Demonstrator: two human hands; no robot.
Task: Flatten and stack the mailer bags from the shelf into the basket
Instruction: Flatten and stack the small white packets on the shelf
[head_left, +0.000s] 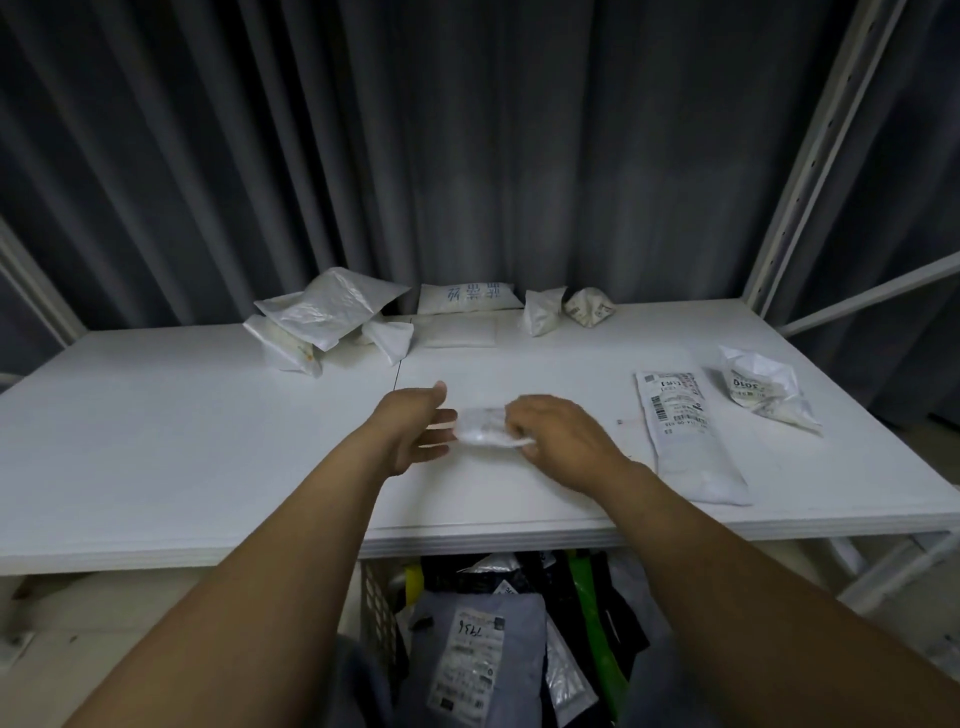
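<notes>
A small white mailer bag (480, 425) lies on the white shelf (208, 441) between my hands. My right hand (558, 436) grips its right end with curled fingers. My left hand (415, 426) has straight fingers, and their tips touch the bag's left edge. Below the shelf's front edge stands the basket (376, 608), which holds a stack of mailer bags with a grey labelled one (472, 654) on top. My forearms hide part of the basket.
A flat long white mailer (685, 436) and a crumpled one (769, 387) lie to the right. Several crumpled and puffy white bags (332, 312) sit along the shelf's back by a dark curtain. A metal shelf upright (810, 166) rises at the right.
</notes>
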